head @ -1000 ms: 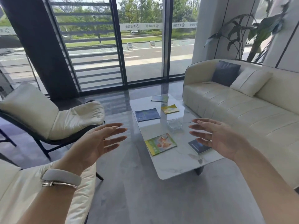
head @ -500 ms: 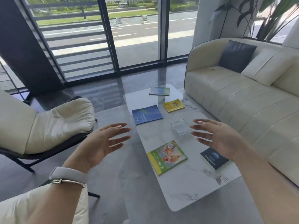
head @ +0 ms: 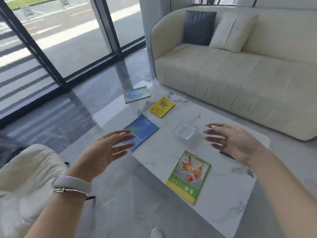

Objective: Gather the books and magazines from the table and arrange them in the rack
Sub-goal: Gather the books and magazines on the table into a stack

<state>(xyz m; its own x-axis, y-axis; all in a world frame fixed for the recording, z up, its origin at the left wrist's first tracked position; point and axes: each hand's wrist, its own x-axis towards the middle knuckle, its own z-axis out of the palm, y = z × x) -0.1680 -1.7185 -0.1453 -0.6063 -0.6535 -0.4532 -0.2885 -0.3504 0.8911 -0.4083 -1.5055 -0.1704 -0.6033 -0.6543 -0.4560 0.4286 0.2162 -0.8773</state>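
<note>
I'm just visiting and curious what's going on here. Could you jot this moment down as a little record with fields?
setting: lounge with a cream sofa and a marble table
on the table: green magazine, blue book, yellow booklet, pale green booklet, dark book mostly hidden, glass dish
left hand: open, empty, above the table edge
right hand: open, empty
rack: not in view

The person is wearing a pale grey wristband (head: 72, 183) and a thin silver bangle (head: 71, 191) on the left wrist; both forearms are showing bare, sleeveless.
</note>
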